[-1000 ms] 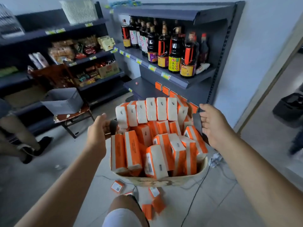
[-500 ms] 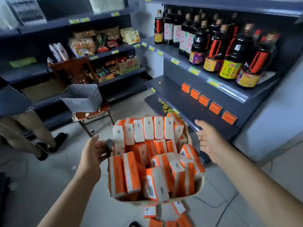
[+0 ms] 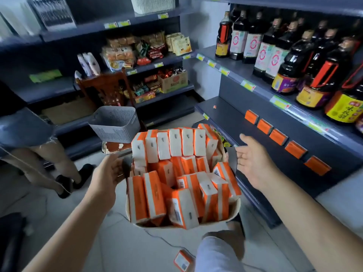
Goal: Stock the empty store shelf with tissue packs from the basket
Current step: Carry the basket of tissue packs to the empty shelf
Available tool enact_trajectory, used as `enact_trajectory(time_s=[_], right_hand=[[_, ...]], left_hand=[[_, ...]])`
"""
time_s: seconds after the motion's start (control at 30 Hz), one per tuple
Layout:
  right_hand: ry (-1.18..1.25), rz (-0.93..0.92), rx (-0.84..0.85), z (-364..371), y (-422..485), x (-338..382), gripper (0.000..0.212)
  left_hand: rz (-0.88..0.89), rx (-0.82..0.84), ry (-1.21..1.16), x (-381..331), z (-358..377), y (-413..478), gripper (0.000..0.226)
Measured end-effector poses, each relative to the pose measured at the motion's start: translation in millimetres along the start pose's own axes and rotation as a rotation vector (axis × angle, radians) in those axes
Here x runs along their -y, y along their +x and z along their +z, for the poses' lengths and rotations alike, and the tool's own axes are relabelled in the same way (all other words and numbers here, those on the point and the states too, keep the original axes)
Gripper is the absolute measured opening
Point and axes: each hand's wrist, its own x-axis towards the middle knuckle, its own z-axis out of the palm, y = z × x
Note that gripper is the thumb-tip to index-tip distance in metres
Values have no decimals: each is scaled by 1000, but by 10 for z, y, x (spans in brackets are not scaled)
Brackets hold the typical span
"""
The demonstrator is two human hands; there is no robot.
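Dark grey metal store shelving fills the room on two sides, with snack bags at the back and tall dark soy-sauce bottles (image 3: pixel 290 61) on the upper tier to the right. Below those bottles runs the nearly bare grey shelf (image 3: pixel 245 138), which carries only a row of five orange tissue packs (image 3: pixel 278 136) along its rear edge.

Just in front of that shelf, a beige basket (image 3: pixel 234 210) sits between the hands, crammed with orange-and-white tissue packs (image 3: pixel 155 195) standing on end. The left hand (image 3: pixel 109 173) grips the dark handle (image 3: pixel 126 166) on the basket's left side. The right hand (image 3: pixel 253 163) is slack, palm up and fingers spread, holding nothing, just beside the opposite handle. Whether the basket's base rests on the person's knee cannot be told.

One loose orange pack (image 3: pixel 182 260) lies on the tiled floor. A grey perforated plastic bin (image 3: pixel 115 124) sits on a wooden chair (image 3: pixel 106 89), and another person's legs (image 3: pixel 39 163) stand at the left.

Stocking has barely begun. The step in hand looks like positioning the basket. Next, the free hand likely needs to pinch one pack from the top layer and stand it in front of the existing row.
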Motion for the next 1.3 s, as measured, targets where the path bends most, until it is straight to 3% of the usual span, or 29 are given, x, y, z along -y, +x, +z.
enact_trajectory(time_s=[0.07,0.27,0.43,0.57,0.67,0.73,0.93,1.07,1.17,1.3], right_hand=[[-7,6,38,135,318,148,65],[-63,26,84,373,1587,450,65],[-51,73,139,545,2479,962,48],[-76,67,199,710,3049,1427,73],[-90,80,219,751,3455,1696,33],[-77,72,205,778,3673,1821,30],[-17,64,117,789,4220,2022,41],[46,78,33,757,4564,2048,46],[128,87,-88,764,4817,2029,39],[290,154,-270,861,5032,1983,26]], left_hand=[[-15,-6,-4,-61,73,288,69],[-39,-152,-70,-137,437,1389,45],[-13,-218,-71,-403,891,2139,37],[-26,-252,-106,-664,1303,2708,39],[-53,-238,-93,-845,1547,3087,50],[-58,-249,-70,-927,1696,3315,56],[-98,-133,-18,-1126,2184,4055,53],[-198,16,49,-1153,2663,4718,34],[-277,158,146,-1119,3021,5283,53],[-304,318,251,-977,3282,6114,38]])
